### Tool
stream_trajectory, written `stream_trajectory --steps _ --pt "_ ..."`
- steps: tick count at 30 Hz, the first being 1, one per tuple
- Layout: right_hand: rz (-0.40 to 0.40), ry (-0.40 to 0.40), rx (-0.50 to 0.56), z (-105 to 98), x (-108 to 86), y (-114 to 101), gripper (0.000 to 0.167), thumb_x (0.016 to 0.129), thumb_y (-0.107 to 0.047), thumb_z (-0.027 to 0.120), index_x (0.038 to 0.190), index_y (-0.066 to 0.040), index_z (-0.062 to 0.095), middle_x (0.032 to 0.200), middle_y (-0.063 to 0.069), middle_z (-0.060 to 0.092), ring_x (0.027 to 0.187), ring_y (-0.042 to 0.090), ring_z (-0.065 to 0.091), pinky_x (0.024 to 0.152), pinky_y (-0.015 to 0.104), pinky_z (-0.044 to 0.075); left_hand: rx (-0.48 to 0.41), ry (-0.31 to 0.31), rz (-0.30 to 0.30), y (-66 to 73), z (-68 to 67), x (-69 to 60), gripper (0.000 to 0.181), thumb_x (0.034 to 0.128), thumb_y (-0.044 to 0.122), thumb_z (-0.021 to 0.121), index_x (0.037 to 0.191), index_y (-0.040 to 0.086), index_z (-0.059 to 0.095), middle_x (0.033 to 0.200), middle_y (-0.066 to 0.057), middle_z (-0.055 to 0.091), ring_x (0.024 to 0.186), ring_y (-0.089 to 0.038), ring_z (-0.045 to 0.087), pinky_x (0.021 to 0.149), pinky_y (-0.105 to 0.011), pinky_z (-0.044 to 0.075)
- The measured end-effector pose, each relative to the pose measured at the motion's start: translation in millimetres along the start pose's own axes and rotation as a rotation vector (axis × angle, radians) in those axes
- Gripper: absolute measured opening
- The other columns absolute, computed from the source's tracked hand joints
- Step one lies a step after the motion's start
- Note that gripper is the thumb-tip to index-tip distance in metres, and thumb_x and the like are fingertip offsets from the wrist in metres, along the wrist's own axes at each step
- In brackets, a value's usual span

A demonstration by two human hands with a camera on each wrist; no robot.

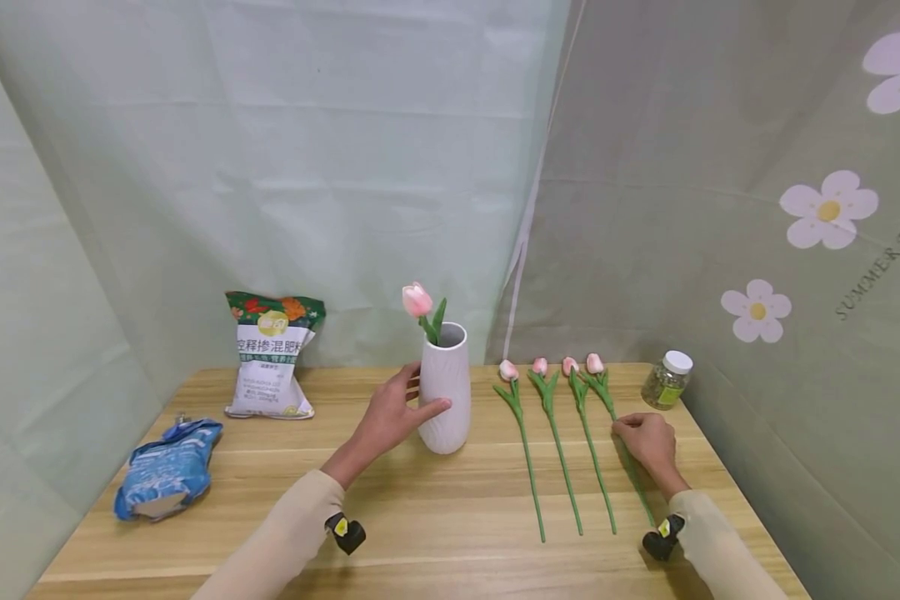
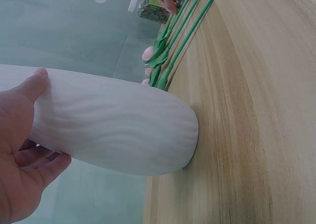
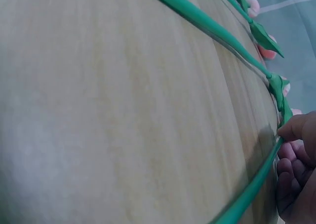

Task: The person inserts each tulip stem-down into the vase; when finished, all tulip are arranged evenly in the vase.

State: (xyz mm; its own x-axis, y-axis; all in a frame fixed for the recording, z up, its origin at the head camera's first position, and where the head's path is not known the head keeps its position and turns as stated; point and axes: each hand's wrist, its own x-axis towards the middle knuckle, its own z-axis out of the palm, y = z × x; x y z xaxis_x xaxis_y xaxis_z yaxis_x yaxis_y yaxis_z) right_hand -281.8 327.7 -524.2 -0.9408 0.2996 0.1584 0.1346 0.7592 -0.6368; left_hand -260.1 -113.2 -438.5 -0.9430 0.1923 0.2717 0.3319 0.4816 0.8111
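A white ribbed vase (image 1: 446,392) stands upright on the table with one pink tulip (image 1: 417,302) in it, leaning left over the rim. My left hand (image 1: 394,417) grips the vase's left side, its thumb across the front; in the left wrist view the vase (image 2: 118,120) fills the middle. To the right, several pink tulips with green stems lie side by side. My right hand (image 1: 648,442) pinches the stem of the rightmost tulip (image 1: 596,364) below its leaves. Thumb and finger meet on that green stem (image 3: 252,189) in the right wrist view.
A small jar with a white lid (image 1: 667,380) stands at the back right. At the back left is an upright fertilizer bag (image 1: 273,357), with a crumpled blue package (image 1: 168,471) in front of it. Fabric walls (image 1: 330,167) border the wooden table (image 1: 435,533).
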Motion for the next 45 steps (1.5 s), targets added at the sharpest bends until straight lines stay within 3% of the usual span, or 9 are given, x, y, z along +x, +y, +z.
stream_trajectory --steps 9,18,24,27,32,36,42,45 --pt "0.027 0.034 0.024 -8 -1.8 -1 0.023 0.088 -0.019 0.070 0.094 0.001 0.079 0.087 0.014 0.077 0.073 0.022 0.062 0.060 0.029 0.042 0.004 -0.005 -0.019 0.8 -0.8 1.4 0.082 0.0860 0.039 0.083 0.149 0.005 0.044 0.144 -0.016 0.056 0.130 -0.034 0.058 0.104 -0.050 0.054" --pt "-0.052 0.117 0.029 -20 -3.4 -7 0.023 0.091 -0.018 0.068 0.094 0.003 0.078 0.086 0.017 0.076 0.077 0.030 0.067 0.066 0.035 0.047 0.003 -0.005 -0.016 -1.2 -0.8 1.1 0.083 0.0853 0.040 0.084 0.149 0.006 0.045 0.144 -0.016 0.057 0.130 -0.034 0.058 0.104 -0.048 0.055" --pt "-0.081 0.174 0.065 -29 -2.2 -15 0.019 0.090 -0.018 0.072 0.090 0.000 0.079 0.087 0.016 0.076 0.073 0.026 0.065 0.063 0.033 0.046 0.011 0.002 -0.009 -2.0 0.0 1.0 0.082 0.0851 0.040 0.084 0.149 0.006 0.045 0.143 -0.016 0.058 0.129 -0.034 0.059 0.103 -0.048 0.056" --pt "-0.091 0.175 0.078 -35 -2.0 -20 0.020 0.092 -0.019 0.072 0.093 0.000 0.079 0.089 0.016 0.077 0.074 0.028 0.068 0.078 0.042 0.048 0.011 -0.002 -0.011 -1.6 -0.1 0.9 0.083 0.0854 0.041 0.084 0.149 0.005 0.045 0.144 -0.017 0.057 0.129 -0.034 0.059 0.103 -0.049 0.055" --pt "-0.119 0.176 0.097 -43 -0.6 -29 0.022 0.094 -0.020 0.070 0.097 0.000 0.079 0.091 0.016 0.077 0.078 0.028 0.072 0.101 0.055 0.039 0.004 -0.005 -0.011 -1.3 -0.1 1.2 0.083 0.0855 0.041 0.083 0.150 0.005 0.045 0.145 -0.017 0.056 0.130 -0.035 0.058 0.104 -0.049 0.055" --pt "-0.134 0.192 0.110 -48 -0.5 -38 0.025 0.095 -0.022 0.070 0.101 0.001 0.078 0.093 0.018 0.077 0.078 0.026 0.072 0.103 0.055 0.041 0.000 -0.003 -0.008 -2.2 0.0 0.9 0.083 0.0854 0.040 0.084 0.149 0.005 0.045 0.144 -0.017 0.056 0.129 -0.035 0.058 0.103 -0.049 0.055" --pt "-0.145 0.220 0.133 -54 -0.6 -50 0.026 0.096 -0.023 0.071 0.102 0.001 0.077 0.095 0.019 0.077 0.088 0.036 0.071 0.099 0.053 0.045 -0.002 -0.002 -0.002 -3.2 0.3 1.3 0.082 0.0857 0.039 0.084 0.149 0.004 0.045 0.143 -0.017 0.057 0.129 -0.035 0.059 0.103 -0.049 0.055" --pt "-0.152 0.221 0.140 -58 -0.8 -56 0.028 0.097 -0.026 0.069 0.103 0.000 0.077 0.095 0.019 0.077 0.085 0.031 0.070 0.094 0.051 0.047 0.000 -0.001 -0.003 -3.7 0.6 1.8 0.081 0.0857 0.038 0.084 0.149 0.004 0.045 0.143 -0.017 0.057 0.129 -0.035 0.059 0.103 -0.049 0.055"
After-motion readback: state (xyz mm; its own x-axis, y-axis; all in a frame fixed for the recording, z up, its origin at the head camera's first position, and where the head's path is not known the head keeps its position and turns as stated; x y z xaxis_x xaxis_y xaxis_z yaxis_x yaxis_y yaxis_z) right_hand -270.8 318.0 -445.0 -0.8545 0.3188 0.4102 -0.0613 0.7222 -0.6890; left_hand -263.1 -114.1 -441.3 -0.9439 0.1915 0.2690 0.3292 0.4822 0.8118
